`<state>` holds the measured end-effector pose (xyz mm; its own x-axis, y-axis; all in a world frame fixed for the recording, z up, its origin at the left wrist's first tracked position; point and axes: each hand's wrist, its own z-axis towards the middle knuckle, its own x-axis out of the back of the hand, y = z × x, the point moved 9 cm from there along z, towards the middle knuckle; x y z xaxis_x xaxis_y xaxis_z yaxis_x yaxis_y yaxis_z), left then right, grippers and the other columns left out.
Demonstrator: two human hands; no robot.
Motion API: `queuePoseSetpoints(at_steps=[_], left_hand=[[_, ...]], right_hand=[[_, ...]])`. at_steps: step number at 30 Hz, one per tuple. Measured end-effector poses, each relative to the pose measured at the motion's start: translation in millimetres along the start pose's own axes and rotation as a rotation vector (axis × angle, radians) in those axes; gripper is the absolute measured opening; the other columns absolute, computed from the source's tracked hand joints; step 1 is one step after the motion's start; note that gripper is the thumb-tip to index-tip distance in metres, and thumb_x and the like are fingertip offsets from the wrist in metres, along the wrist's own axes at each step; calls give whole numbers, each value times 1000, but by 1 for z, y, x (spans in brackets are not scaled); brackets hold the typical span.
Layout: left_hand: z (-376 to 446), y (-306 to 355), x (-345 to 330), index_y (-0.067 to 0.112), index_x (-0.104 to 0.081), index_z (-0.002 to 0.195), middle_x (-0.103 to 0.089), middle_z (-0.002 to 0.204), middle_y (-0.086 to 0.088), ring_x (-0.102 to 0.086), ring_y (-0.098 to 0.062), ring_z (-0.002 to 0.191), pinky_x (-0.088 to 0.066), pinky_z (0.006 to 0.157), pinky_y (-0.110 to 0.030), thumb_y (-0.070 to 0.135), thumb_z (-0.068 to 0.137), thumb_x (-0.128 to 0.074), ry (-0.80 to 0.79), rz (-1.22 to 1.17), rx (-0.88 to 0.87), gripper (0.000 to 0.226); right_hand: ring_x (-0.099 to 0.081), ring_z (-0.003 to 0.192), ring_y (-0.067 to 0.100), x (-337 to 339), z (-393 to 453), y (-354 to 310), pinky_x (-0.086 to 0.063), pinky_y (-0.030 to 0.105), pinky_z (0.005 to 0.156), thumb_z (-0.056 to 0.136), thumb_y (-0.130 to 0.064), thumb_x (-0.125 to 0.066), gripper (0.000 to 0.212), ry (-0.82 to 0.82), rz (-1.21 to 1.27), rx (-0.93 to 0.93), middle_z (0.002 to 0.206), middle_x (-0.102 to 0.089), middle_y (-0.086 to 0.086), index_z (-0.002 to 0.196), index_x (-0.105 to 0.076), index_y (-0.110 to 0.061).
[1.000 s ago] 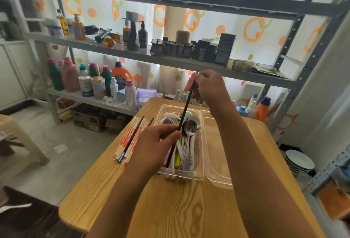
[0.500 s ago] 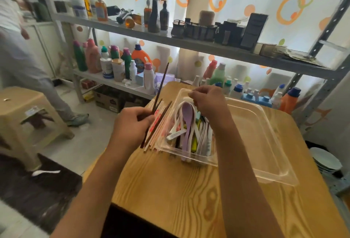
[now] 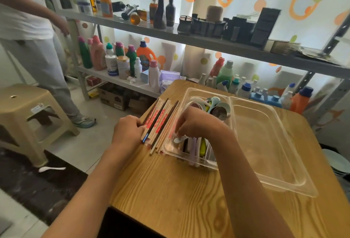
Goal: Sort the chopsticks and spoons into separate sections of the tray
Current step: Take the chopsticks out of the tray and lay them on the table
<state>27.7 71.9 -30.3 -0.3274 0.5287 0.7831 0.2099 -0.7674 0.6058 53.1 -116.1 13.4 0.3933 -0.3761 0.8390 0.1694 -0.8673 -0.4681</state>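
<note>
A clear two-section tray (image 3: 269,184) sits on the wooden table (image 3: 170,200). Its left section holds several spoons (image 3: 217,109) of mixed colours, and a dark stick (image 3: 184,146) stands among their handles. The right section is bare. Several chopsticks (image 3: 161,122), wooden with red print plus dark ones, lie in a pile on the table just left of the tray. My left hand (image 3: 127,131) rests against the pile's left edge, fingertips touching it. My right hand (image 3: 193,124) reaches down into the left section, fingers curled and pinching a white spoon handle (image 3: 179,140).
Metal shelves (image 3: 189,40) with bottles stand behind the table. Another person (image 3: 37,52) stands at the left near a beige plastic stool (image 3: 22,109). A white spoon (image 3: 51,168) lies on the floor. Stacked plates (image 3: 335,162) sit low on the right.
My left hand carried a dark chopstick from the tray to the pile and laid it there. My right hand dropped from above the tray into the spoon section. The camera view shifted left.
</note>
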Motion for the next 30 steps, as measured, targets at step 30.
queuePoseSetpoints(at_steps=[30], left_hand=[[-11,43,1,22,-72,111,-67,105,4,-54,-17,104,-43,82,-34,42,99,-44,105,7,-229,36]], right_hand=[[-58,71,9,-2,-5,1,-42,20,56,86,-15,-70,24,-12,-30,-39,78,-60,-2,71,-54,-24]])
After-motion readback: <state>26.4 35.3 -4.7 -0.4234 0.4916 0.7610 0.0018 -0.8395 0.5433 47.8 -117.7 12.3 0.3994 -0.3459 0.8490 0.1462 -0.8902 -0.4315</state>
